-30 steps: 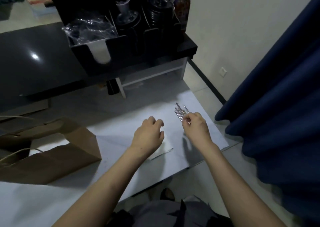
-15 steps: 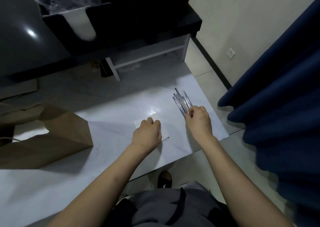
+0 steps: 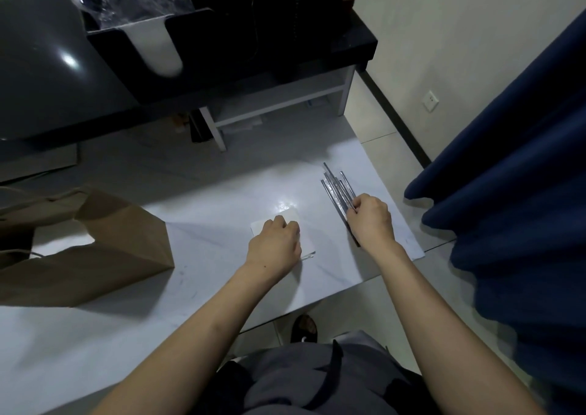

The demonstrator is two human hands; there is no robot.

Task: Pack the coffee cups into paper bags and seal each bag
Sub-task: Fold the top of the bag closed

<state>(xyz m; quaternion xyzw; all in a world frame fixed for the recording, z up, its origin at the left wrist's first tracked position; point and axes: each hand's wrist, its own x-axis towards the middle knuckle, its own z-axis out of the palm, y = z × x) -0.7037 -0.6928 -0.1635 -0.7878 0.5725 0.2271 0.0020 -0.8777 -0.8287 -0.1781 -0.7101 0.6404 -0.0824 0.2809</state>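
A brown paper bag point(image 3: 104, 249) lay on its side at the left end of the white marble-patterned table point(image 3: 158, 335), its open mouth turned toward the table's left edge and a thin cord handle showing there.

Near the middle of the table the person's left hand point(image 3: 274, 248) rested knuckles-up on a small white square sheet or pad point(image 3: 307, 240). Its fingers were curled under, and whether they gripped the sheet or only pressed on it could not be told. A thin clear sliver stuck out from beneath that hand toward the table's near edge.

Toward the right end of the table the right hand point(image 3: 371, 221) pinched the near end of a bundle of slim grey, shiny-wrapped sticks point(image 3: 336, 189), fingers closed tightly around them. The bundle fanned out slightly toward the table's far edge.

Beyond the far edge of the table stood a glossy dark counter point(image 3: 31, 81) carrying black holders point(image 3: 222, 50). A dark blue curtain point(image 3: 507, 192) hung past the table's right end.
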